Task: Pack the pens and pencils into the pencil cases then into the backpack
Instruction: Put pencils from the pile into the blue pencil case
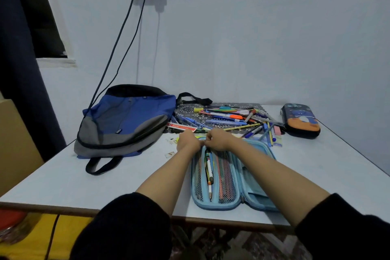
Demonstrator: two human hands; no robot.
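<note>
**Q:** Light-blue fabric: what is it, and how does it lie in the head view?

**A:** It is the open pencil case (230, 177), spread flat on the table (63, 179) with its long axis running near to far. Its left mesh pocket already holds several pens and pencils (209, 173), laid along that same axis.

**Q:** Where do the hands stand?

**A:** Both meet at the far end of the case. The left hand (188, 139) and the right hand (217, 139) are just beside each other, fingers curled inward. Each grip looks closed, but what it pinches is hidden behind the knuckles, so I cannot tell what is held.

**Q:** And the remaining stock?

**A:** The loose pile of pens (232, 118) lies directly beyond the hands, on a patterned mat (190, 110), most shafts running left to right, crosswise to the case. It sits slightly right of centre, so the right hand is probably nearer.

**Q:** The other containers?

**A:** The backpack (124, 120) lies far left; a dark pencil case (300, 120) rests far right, closed.
</note>
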